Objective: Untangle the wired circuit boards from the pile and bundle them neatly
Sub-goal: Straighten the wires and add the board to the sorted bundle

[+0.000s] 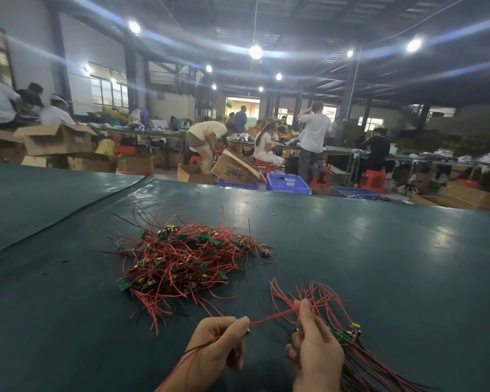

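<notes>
Between our fingertips (244,321) a red wire (272,316) runs taut. Our left hand (218,343) pinches one end, while our right hand (314,352) is clenched round the bundle (348,335) of gathered boards, with wires fanning above its fingers and trailing below. Beyond the fingertips, a little to the left, the pile (187,258) lies on the mat (379,250). We judge we are mid-task, adding one board to the bundle. Next we must lay its wire alongside the others without snagging.

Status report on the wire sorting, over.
Copy: left hand pinches red wires, right hand grips the bundle. The pile lies tangled ahead. Nothing in the way.
</notes>
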Tool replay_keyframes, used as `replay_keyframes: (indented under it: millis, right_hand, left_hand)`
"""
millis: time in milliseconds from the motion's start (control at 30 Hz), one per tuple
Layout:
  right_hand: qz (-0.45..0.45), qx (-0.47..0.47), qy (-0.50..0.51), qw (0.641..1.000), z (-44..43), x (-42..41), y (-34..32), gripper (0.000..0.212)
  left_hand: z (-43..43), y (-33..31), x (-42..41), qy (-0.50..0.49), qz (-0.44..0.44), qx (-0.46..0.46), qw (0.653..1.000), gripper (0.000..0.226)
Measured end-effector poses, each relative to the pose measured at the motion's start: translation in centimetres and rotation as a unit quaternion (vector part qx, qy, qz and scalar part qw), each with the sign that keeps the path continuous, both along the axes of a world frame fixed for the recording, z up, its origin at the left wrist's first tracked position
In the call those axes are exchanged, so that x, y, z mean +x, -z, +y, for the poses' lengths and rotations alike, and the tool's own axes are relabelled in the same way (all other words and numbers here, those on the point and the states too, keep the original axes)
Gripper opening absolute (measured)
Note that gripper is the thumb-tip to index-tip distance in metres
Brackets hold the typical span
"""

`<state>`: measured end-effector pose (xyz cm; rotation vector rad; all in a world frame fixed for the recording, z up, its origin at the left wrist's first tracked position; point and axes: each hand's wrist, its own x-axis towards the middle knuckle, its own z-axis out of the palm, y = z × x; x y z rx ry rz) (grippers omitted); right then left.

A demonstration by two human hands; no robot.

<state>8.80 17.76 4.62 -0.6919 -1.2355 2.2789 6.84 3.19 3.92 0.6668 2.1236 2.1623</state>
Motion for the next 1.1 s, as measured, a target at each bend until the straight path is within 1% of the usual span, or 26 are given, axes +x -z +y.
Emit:
replay_keyframes:
  millis: [100, 167, 233, 333, 400, 433, 533, 567, 633, 700, 733, 800, 833, 900, 933, 967, 1033, 1100]
  right_hand:
    - [-0.009, 0.077, -0.061, 0.995, -1.7, 0.4, 0.6, 0.023]
    - [0.005, 0.132, -0.109, 0.985, -3.3, 0.5, 0.9, 0.027]
    - [0.012, 0.149, -0.135, 0.980, -4.4, 0.6, 0.9, 0.029]
    - [0.006, 0.157, -0.133, 0.979, -4.1, 0.7, 0.7, 0.030]
    - [-0.013, 0.144, -0.122, 0.982, -2.9, 0.7, 0.4, 0.024]
    - [-0.021, 0.123, -0.105, 0.987, -2.0, 0.6, 0.3, 0.021]
    - [-0.014, 0.029, -0.030, 0.999, 0.5, 0.0, 0.0, 0.018]
    - [-0.004, 0.010, -0.008, 1.000, 0.9, -0.1, 0.0, 0.017]
    - [0.016, 0.012, 0.019, 1.000, 1.2, -0.2, 0.1, 0.018]
    - [0.025, 0.034, 0.003, 0.999, 0.6, 0.0, 0.1, 0.021]
    - [0.022, 0.048, -0.034, 0.998, 0.2, 0.1, 0.2, 0.025]
    - [0.012, 0.088, -0.141, 0.986, -1.1, 0.4, 0.2, 0.036]
    - [0.017, 0.124, -0.190, 0.974, -1.7, 0.7, 0.3, 0.042]
    - [0.035, 0.241, -0.252, 0.937, -3.2, 1.3, 0.5, 0.056]
    - [0.028, 0.301, -0.256, 0.918, -3.8, 1.6, 0.7, 0.065]
    - [0.009, 0.351, -0.234, 0.907, -4.1, 1.8, 1.0, 0.067]
    - [-0.021, 0.394, -0.172, 0.903, -4.1, 1.8, 1.3, 0.056]
    - [-0.055, 0.437, -0.140, 0.887, -3.6, 1.4, 1.5, 0.052]
  left_hand:
    - [0.0, 0.2, -0.1, -0.008, -0.001, 0.015, 1.000, 0.047]
    - [0.1, 0.3, -0.1, -0.002, -0.009, 0.025, 1.000, 0.042]
    - [0.1, 0.4, -0.1, 0.008, -0.022, 0.031, 0.999, 0.035]
    - [0.0, 0.3, -0.1, 0.018, -0.021, 0.000, 1.000, 0.039]
    - [-0.1, 0.1, -0.1, 0.029, -0.018, -0.022, 0.999, 0.044]
    - [-0.2, 0.0, -0.2, 0.034, -0.022, -0.027, 0.999, 0.046]
    - [-0.5, -0.1, -0.3, 0.048, -0.026, -0.027, 0.998, 0.046]
    - [-0.6, -0.2, -0.4, 0.054, -0.027, -0.029, 0.998, 0.046]
    - [-0.7, -0.1, -0.3, 0.063, -0.033, -0.025, 0.997, 0.046]
    - [-0.8, 0.2, -0.4, 0.061, -0.052, 0.001, 0.997, 0.046]
    - [-0.8, 0.3, -0.5, 0.056, -0.064, 0.016, 0.996, 0.046]
    - [-1.0, 0.5, -0.6, 0.061, -0.083, 0.036, 0.994, 0.047]
    - [-1.1, 0.4, -0.7, 0.074, -0.094, 0.043, 0.992, 0.048]
    - [-1.2, 0.1, -0.6, 0.111, -0.106, 0.035, 0.988, 0.047]
    - [-1.2, -0.1, -0.5, 0.126, -0.109, 0.018, 0.986, 0.047]
    - [-1.3, -0.2, -0.5, 0.134, -0.117, 0.002, 0.984, 0.047]
    - [-1.4, -0.3, -0.5, 0.130, -0.142, -0.015, 0.981, 0.049]
    - [-1.4, -0.4, -0.6, 0.110, -0.156, -0.030, 0.981, 0.051]
